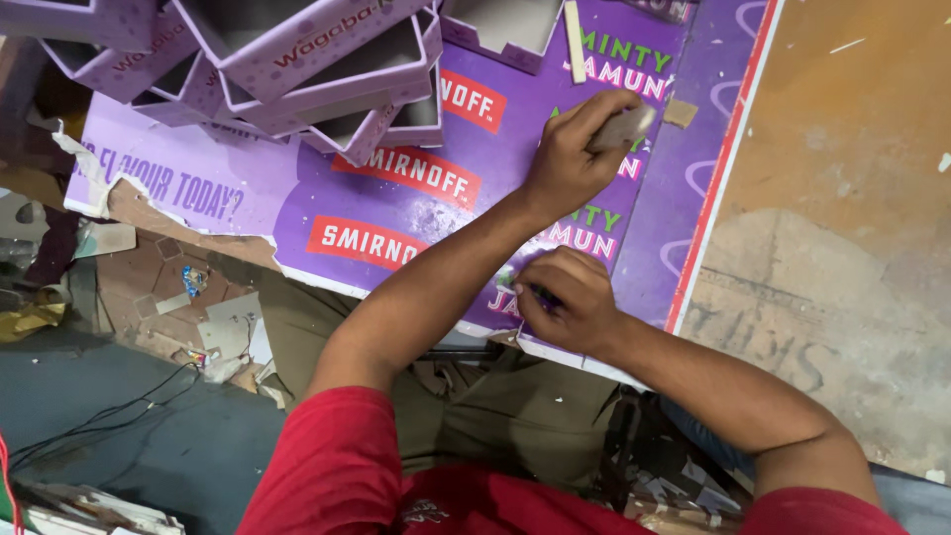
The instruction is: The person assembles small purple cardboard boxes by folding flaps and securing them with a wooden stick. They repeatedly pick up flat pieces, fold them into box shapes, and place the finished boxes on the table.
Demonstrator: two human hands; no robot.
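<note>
My left hand (575,149) reaches out over a large purple printed board (327,203) and grips a small grey cardboard piece (622,127), pressing it against the board's surface. My right hand (567,299) rests as a fist on the near edge of the same board, closed around a thin dark tool (543,294), either a pen or a blade; only a short part of it shows. The two hands are about a hand's width apart.
Several open purple box trays (327,59) are piled on the board's far left. A narrow cardboard strip (575,40) and a small brown square scrap (680,112) lie near my left hand. Worn orange-brown floor (852,198) spreads right; scraps and black cables (119,411) lie left.
</note>
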